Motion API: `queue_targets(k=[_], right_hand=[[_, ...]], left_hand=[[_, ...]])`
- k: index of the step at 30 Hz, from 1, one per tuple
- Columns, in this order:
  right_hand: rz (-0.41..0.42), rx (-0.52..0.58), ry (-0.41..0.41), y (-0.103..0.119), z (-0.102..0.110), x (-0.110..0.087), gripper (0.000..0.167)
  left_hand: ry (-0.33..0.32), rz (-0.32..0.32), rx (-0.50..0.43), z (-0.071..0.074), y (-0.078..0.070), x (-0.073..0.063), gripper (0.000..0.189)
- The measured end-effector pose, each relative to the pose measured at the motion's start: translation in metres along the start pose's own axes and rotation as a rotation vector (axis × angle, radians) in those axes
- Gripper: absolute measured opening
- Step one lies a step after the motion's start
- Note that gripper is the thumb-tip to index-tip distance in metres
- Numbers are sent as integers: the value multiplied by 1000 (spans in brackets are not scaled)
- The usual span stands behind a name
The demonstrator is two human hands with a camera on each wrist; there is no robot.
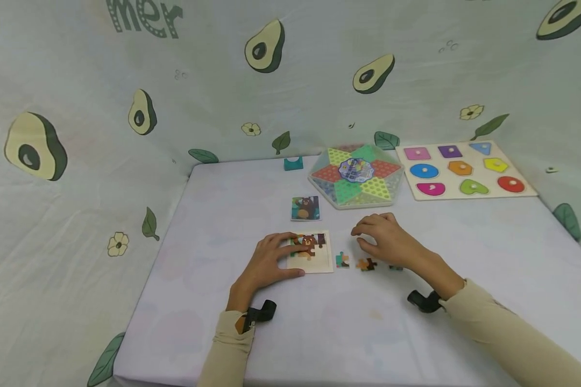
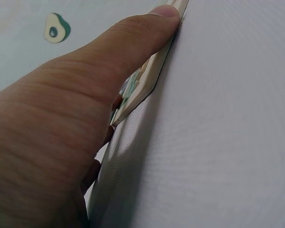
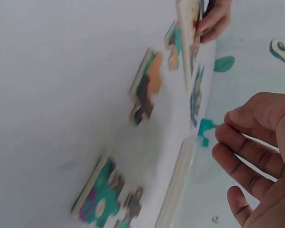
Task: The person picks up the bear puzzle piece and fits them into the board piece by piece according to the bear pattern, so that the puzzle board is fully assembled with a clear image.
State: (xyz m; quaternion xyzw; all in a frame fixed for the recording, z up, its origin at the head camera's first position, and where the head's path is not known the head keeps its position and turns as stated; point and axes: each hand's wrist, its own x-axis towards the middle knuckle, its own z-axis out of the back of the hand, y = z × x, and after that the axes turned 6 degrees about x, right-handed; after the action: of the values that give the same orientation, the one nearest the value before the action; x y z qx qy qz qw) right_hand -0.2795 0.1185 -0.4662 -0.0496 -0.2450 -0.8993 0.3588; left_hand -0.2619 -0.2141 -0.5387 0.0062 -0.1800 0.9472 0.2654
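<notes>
My left hand [image 1: 270, 260] holds a small wooden puzzle board [image 1: 321, 264] on the table, its thumb along the near edge and its fingers reaching over the bear picture. In the left wrist view the thumb [image 2: 128, 42] presses on the board's rim. Beside the board lie a teal jigsaw piece [image 1: 342, 260] and an orange-and-brown jigsaw piece [image 1: 366, 264]. Another jigsaw piece [image 3: 99, 199], green with purple, is partly hidden below my right wrist in the head view. Above the pieces hovers my right hand [image 1: 389, 239], fingers loosely bent, nothing seen between them.
A square bear picture card [image 1: 305, 208] lies beyond the board. Farther back are a teal cut-out block [image 1: 293, 163], a hexagonal star-patterned game box [image 1: 355, 176] and a wooden shape board [image 1: 466, 171]. Avocado-print cloth [image 1: 198, 97] hangs behind the table.
</notes>
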Motion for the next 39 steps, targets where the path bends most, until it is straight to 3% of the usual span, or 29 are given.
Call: queue_targets(k=[17,39], right_hand=[[-97,-24,-2,-33,15,-42,19],[-203,-24,80,-54,16,-59,28]], left_hand=[[-10,-17,8,-2,-1,0,61],[-14,-13,-2,-1,-3,0,60]])
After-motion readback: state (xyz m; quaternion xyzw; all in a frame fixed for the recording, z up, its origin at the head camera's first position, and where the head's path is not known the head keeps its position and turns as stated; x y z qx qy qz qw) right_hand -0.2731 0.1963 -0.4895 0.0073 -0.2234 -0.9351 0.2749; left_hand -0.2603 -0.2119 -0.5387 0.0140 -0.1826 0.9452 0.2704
